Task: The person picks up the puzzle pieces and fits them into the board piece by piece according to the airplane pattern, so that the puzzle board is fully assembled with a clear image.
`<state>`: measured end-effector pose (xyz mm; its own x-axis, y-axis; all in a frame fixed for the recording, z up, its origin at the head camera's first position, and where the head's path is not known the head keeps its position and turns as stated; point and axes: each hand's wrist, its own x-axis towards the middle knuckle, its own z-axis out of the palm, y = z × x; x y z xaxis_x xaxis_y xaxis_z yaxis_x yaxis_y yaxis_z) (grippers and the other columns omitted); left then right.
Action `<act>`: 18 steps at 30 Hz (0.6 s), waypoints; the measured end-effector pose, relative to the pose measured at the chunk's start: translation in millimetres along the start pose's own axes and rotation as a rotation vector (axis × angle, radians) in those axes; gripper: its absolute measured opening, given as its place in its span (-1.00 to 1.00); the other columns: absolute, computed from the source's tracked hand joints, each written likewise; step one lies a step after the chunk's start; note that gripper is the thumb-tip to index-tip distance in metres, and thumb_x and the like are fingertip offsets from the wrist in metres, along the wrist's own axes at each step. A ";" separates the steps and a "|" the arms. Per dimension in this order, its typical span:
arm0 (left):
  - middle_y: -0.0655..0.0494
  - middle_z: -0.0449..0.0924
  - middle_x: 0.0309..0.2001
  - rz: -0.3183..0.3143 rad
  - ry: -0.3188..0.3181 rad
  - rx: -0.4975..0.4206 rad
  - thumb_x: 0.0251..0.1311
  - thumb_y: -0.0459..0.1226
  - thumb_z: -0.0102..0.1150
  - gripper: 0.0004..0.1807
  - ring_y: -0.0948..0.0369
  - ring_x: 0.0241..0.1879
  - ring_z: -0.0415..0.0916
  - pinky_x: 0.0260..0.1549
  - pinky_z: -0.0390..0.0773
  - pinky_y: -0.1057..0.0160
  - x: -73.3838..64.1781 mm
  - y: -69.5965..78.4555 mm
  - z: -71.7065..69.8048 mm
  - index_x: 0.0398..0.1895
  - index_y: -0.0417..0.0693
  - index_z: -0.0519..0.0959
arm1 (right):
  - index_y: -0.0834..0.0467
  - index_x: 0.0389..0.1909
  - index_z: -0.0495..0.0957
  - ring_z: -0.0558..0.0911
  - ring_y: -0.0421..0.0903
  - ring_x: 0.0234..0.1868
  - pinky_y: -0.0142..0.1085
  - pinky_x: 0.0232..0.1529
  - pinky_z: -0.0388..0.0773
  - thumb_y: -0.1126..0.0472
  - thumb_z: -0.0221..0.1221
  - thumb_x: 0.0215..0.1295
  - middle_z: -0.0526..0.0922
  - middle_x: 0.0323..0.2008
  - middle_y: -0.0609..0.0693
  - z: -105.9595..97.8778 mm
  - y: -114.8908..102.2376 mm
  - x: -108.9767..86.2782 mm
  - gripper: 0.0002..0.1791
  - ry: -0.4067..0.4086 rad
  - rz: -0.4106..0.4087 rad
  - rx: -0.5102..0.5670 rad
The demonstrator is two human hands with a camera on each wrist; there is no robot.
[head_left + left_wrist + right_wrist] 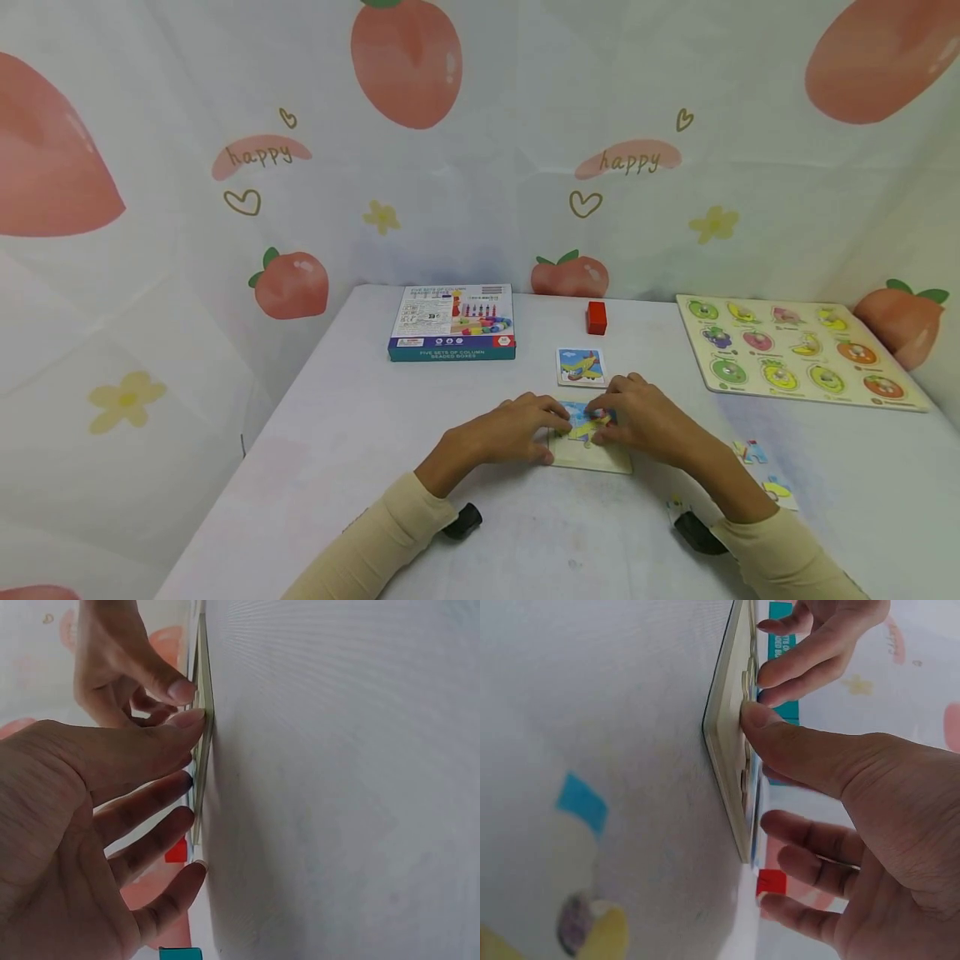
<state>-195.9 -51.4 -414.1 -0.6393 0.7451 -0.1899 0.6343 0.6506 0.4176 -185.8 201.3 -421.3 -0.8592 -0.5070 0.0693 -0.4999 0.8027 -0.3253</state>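
Note:
A wooden jigsaw board (pixel 592 458) lies on the table with colourful airplane pieces (pixel 581 427) in its upper part and a bare wood strip along the near side. My left hand (pixel 517 429) is at the board's left side, its thumb touching the edge and its index finger reaching the pieces. From the right, my right hand (pixel 651 419) presses on the pieces with thumb and index finger spread apart. In the right wrist view, that thumb (pixel 761 720) sits on top of a piece; the other fingers extend past the far edge. Both hands partly hide the picture.
A small airplane picture card (pixel 581 367) lies just beyond the board, with a red block (pixel 596 317) behind it. A boxed bead set (pixel 452 323) stands back left, a fruit peg board (pixel 802 354) back right. Loose puzzle pieces (pixel 778 490) lie near the right forearm.

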 end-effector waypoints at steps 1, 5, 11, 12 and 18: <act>0.23 0.47 0.46 0.003 0.000 -0.003 0.37 -0.14 0.42 -0.43 0.18 0.42 0.35 0.38 0.44 0.05 0.2 -0.3 0.3 0.44 0.15 0.59 | 0.02 -0.05 0.82 0.50 -0.07 -0.11 -0.15 -0.11 0.52 -0.04 0.58 0.14 0.65 -0.18 -0.07 0.2 0.0 0.1 -0.61 0.009 0.015 -0.006; 0.29 0.46 0.48 0.039 -0.017 -0.018 0.38 -0.20 0.39 -0.41 0.18 0.43 0.34 0.35 0.43 0.07 2.0 -0.8 2.4 0.47 0.16 0.56 | 0.08 -0.01 0.79 0.50 -0.05 -0.11 -0.13 -0.11 0.51 -0.07 0.59 0.10 0.65 -0.17 -0.03 0.8 0.3 -0.9 -0.52 0.041 0.037 -0.010; 0.41 0.41 0.52 0.127 -0.069 0.005 0.46 -0.31 0.23 -0.36 0.17 0.46 0.31 0.17 0.39 0.21 3.2 0.2 4.4 0.57 0.24 0.44 | 0.11 -0.02 0.78 0.51 -0.03 -0.11 -0.12 -0.13 0.49 -0.05 0.60 0.10 0.64 -0.18 -0.01 1.3 1.7 -2.5 -0.52 0.084 0.009 -0.020; 0.41 0.39 0.53 0.132 -0.075 0.016 0.47 -0.31 0.21 -0.36 0.17 0.47 0.30 0.16 0.38 0.22 3.0 0.5 4.5 0.58 0.24 0.42 | 0.11 -0.03 0.78 0.52 -0.02 -0.11 -0.11 -0.12 0.50 -0.05 0.60 0.10 0.64 -0.17 0.00 1.2 2.1 -2.5 -0.52 0.082 0.008 -0.017; 0.39 0.31 0.58 0.125 -0.102 0.063 0.51 -0.30 0.13 -0.35 0.17 0.53 0.21 0.24 0.38 0.19 1.3 3.9 4.7 0.62 0.22 0.36 | 0.11 0.06 0.76 0.55 0.08 0.04 0.06 0.06 0.58 -0.07 0.54 0.19 0.67 -0.05 0.04 -5.9 8.8 -4.5 -0.50 0.017 0.050 0.046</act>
<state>-192.2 -47.3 -417.0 -0.5083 0.8298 -0.2303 0.7344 0.5573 0.3874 -186.9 212.5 -418.9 -0.8850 -0.4606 0.0679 -0.4509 0.8116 -0.3714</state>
